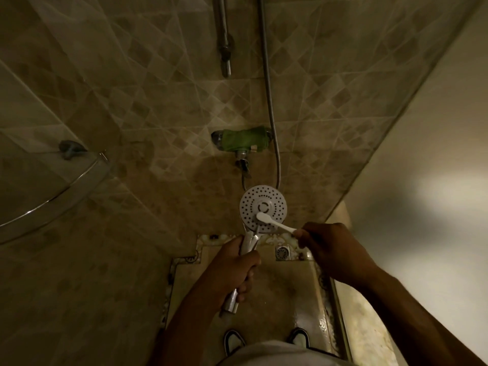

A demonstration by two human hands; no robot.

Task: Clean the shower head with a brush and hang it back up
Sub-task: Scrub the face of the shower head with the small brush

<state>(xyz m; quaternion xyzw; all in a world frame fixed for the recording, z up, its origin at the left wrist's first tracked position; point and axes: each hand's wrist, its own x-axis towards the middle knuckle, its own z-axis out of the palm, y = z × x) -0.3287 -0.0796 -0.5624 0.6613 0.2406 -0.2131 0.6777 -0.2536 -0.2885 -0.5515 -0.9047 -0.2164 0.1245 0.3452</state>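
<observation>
My left hand (232, 270) grips the round white perforated shower head (263, 208) by its chrome handle — face up for scrubbing — while my right hand (320, 243) pinches the white toothbrush-style brush (274, 222) against its nozzles.

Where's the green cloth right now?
In the head view, the green cloth is wrapped over the wall tap, just above the shower head.
</observation>
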